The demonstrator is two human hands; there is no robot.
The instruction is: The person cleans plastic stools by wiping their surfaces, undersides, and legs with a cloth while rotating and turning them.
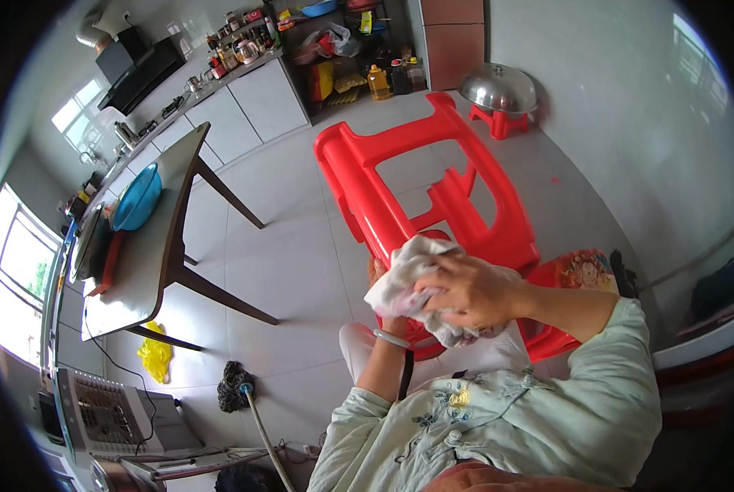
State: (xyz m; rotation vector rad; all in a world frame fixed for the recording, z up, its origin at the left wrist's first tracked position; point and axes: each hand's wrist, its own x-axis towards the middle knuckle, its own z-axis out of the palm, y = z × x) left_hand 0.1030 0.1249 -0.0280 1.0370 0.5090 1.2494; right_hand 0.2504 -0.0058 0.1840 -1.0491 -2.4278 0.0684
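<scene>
A red plastic stool (373, 202) is tipped on its side in front of my lap, its legs pointing away from me. My right hand (459, 289) is closed around a bunched whitish cloth (414, 277) with faint pink marks, pressed against the near end of the stool. My left hand (375, 270) is mostly hidden behind the cloth. A few of its fingers show at the stool's left edge, where they appear to grip it. A pale bracelet (392, 338) circles my left wrist.
To the left stands a table (174, 189) holding a blue basin (140, 198). A mop (237, 387) and a yellow plastic bag (155, 354) are on the tiled floor. Beyond are kitchen cabinets (244, 107) and a metal dome lid (499, 88) on a small red stool (498, 123).
</scene>
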